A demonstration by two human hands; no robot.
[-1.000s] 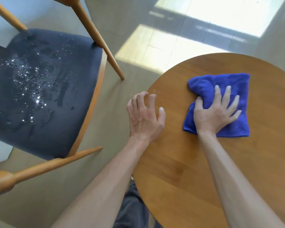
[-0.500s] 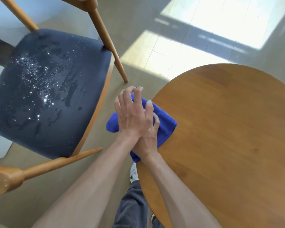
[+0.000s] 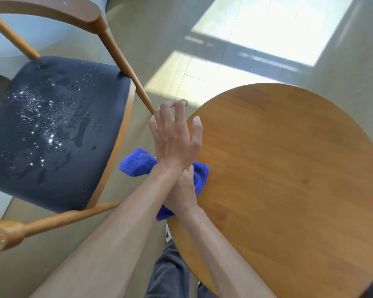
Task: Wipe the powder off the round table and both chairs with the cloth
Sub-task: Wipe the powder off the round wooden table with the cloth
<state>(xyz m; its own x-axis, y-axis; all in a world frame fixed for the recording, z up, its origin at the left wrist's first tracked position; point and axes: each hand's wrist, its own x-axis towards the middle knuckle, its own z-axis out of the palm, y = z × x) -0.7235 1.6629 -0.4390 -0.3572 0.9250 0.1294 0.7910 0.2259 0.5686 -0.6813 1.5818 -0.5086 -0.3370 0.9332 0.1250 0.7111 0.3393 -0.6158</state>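
right hand [image 3: 182, 193]: mine, gripping the bright blue fluffy cloth [image 3: 138, 163] at the round wooden bench [image 3: 289, 179] edge
left hand [image 3: 174, 138]: mine — fingers loose, holding nothing
dark padded chair seat [image 3: 52, 130]: white powder [image 3: 41, 117] — speckled

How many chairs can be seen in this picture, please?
1. The chair, with a dark seat dusted with white powder, stands left of the round table. The task names two chairs; the second is outside the view.
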